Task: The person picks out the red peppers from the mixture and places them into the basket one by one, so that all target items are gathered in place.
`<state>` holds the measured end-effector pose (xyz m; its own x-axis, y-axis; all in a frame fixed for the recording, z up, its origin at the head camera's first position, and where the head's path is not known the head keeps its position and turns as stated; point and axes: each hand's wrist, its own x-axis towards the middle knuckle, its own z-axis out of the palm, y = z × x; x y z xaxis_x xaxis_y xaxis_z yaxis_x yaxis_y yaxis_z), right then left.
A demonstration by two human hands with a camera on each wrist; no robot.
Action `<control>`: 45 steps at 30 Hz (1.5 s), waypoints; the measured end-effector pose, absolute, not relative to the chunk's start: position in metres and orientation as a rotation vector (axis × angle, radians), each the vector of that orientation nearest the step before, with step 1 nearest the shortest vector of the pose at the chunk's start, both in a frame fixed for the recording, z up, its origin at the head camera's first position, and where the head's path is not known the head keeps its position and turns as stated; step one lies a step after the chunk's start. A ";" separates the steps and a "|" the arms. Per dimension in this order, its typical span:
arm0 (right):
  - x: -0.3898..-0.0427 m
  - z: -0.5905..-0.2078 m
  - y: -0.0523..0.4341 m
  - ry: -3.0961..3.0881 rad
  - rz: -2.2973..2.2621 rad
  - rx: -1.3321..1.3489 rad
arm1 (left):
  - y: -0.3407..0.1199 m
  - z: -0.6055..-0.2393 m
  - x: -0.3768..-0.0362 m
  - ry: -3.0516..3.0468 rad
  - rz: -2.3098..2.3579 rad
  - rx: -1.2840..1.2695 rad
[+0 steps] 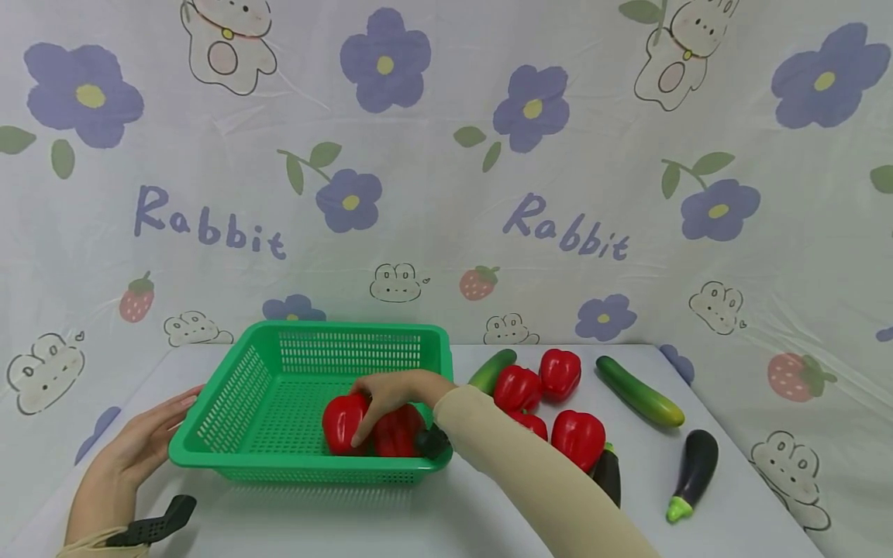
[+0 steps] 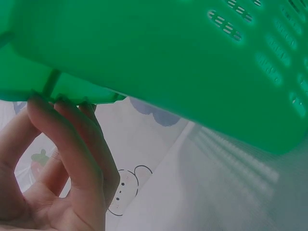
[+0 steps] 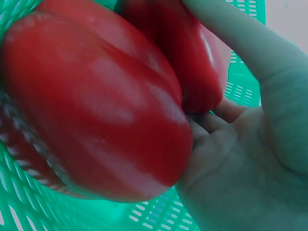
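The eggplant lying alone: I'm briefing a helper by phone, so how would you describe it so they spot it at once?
Start at the green basket on the white table, then look past the red peppers to the table's right side. There, below the cucumber, lies the eggplant. It is dark purple with a bright green stem end, and touches nothing else.

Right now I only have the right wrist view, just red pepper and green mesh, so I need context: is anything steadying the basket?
Observer: Yes. The left hand rests with straight fingers against the outer left rim of the green basket.
Operator: How many peppers are in the basket?
Observer: Two. The right hand has its grip on the left red pepper; a second pepper lies beside it.
Operator: Anything left outside?
Observer: Four more red peppers sit on the table to the basket's right, with two cucumbers and two eggplants.
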<state>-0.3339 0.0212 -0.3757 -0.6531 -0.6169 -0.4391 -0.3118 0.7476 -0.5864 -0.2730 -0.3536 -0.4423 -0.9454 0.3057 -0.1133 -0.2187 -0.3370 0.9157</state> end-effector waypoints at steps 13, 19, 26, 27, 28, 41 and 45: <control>-0.336 -0.377 0.023 2.271 -0.588 -0.724 | -0.354 -0.443 -0.274 1.556 2.344 0.116; -0.337 -0.376 0.024 2.249 -0.655 -0.729 | -0.354 -0.443 -0.274 1.544 2.342 0.126; -0.339 -0.375 0.024 2.249 -0.682 -0.770 | -0.354 -0.443 -0.273 1.573 2.341 0.111; -0.339 -0.375 0.023 2.243 -0.688 -0.783 | -0.354 -0.443 -0.273 1.581 2.338 0.110; -0.340 -0.375 0.023 2.238 -0.695 -0.795 | -0.354 -0.443 -0.273 1.583 2.336 0.110; -0.342 -0.372 0.031 2.293 -0.841 -0.837 | -0.353 -0.444 -0.273 1.569 2.355 0.076; -0.342 -0.368 0.035 2.323 -0.891 -0.858 | -0.353 -0.445 -0.273 1.551 2.368 0.084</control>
<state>-0.3422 0.0353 -0.3677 -0.6736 -0.7041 -0.2247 -0.3734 0.5866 -0.7187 -0.2730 -0.3533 -0.4445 -0.9506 0.2868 -0.1186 -0.2233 -0.3666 0.9032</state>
